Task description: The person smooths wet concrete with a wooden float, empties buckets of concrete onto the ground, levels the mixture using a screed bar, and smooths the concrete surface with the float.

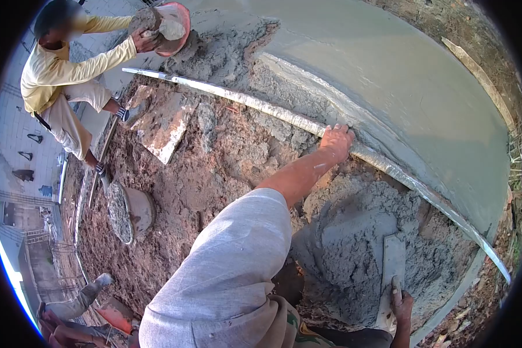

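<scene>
A long pale straightedge (252, 103), coated with cement, lies across the ground beside wet concrete. My left hand (337, 142) is closed over its middle, fingers wrapped on the far edge. At the lower right, my right hand (401, 303) grips a flat grey float (393, 261), which rests against a rough heap of grey mortar (348, 243). Beyond the straightedge spreads a smooth wet concrete surface (412, 75), with a raised ridge of mortar along its near side.
A person (64, 75) at the upper left tips a red bucket (177, 29) of mortar. A filled bucket (136, 211) stands on the brown soil. Another person (69, 325) and a red container (116, 315) are at the lower left. A board (478, 75) edges the slab.
</scene>
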A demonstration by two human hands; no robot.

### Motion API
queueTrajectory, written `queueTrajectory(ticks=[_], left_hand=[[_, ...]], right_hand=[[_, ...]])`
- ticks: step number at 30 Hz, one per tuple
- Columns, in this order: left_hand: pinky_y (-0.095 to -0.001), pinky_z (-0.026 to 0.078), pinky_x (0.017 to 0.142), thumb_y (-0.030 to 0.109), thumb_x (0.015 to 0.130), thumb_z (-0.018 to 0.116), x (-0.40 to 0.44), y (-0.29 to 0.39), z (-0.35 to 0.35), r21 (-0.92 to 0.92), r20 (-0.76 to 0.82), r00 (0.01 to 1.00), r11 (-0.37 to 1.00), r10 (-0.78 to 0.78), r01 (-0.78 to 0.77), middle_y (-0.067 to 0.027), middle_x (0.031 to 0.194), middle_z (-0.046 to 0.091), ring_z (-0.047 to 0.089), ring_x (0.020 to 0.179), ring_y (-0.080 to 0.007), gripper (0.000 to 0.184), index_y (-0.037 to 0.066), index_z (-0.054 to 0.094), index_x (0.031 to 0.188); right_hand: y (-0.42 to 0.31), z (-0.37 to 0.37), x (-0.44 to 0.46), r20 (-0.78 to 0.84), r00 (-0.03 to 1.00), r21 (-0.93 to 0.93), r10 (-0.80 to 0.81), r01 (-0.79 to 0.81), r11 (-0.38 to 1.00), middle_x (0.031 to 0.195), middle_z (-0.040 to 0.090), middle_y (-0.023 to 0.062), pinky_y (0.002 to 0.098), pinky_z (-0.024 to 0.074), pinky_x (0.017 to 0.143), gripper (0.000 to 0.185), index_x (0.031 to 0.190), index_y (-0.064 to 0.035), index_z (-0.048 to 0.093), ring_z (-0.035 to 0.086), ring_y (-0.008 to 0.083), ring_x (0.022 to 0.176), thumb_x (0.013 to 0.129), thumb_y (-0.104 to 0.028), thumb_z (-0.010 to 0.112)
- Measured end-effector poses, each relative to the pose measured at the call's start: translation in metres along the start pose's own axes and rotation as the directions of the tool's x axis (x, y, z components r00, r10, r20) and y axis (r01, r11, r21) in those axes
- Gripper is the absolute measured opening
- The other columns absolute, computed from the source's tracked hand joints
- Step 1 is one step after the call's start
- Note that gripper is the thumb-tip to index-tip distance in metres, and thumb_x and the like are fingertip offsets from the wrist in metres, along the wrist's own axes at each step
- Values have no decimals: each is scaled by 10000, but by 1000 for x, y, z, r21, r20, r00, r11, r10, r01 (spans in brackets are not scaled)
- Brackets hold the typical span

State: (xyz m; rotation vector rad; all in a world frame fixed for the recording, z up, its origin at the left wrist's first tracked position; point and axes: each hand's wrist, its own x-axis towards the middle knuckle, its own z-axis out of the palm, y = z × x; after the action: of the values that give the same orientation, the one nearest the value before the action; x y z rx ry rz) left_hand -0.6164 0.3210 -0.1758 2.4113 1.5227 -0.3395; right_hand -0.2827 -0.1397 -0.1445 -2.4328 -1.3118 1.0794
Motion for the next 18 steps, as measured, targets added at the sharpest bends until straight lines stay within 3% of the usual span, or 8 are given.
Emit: queueTrajectory(ticks=[7,10,14,18], left_hand=[[-453,282,1103,240,859,633,-4,5,1,27,-26,999,999,-34,34,-94,1316,475,426,1296,-264,489,159,475,1315],[-460,250,1121,202,854,633,-12,8,-6,102,-18,1000,995,3,-1,-93,1331,468,413,1312,-265,508,166,458,1330],[-467,211,1140,156,846,632,-7,2,4,94,-69,997,995,-20,26,-93,1373,446,378,1347,-261,524,166,444,1336],[-480,191,1146,142,852,622,-3,1,1,101,1,1000,995,-25,25,-92,1411,419,346,1373,-255,522,166,441,1340]], right_hand=[[10,0,4,11,1000,-26,-9,9,1000,574,550,113,376,425,530,513,717,37,591,499,170,544,854,-455,636],[11,2,2,-1,1000,18,15,-15,1000,578,589,167,408,460,552,505,780,48,640,603,281,556,829,-454,653],[9,3,1,-3,999,62,37,-37,997,587,596,166,407,469,567,494,790,48,644,618,283,572,827,-445,659],[25,8,4,-21,998,48,55,-54,997,612,610,161,399,470,581,473,805,47,648,615,272,581,821,-426,667]])
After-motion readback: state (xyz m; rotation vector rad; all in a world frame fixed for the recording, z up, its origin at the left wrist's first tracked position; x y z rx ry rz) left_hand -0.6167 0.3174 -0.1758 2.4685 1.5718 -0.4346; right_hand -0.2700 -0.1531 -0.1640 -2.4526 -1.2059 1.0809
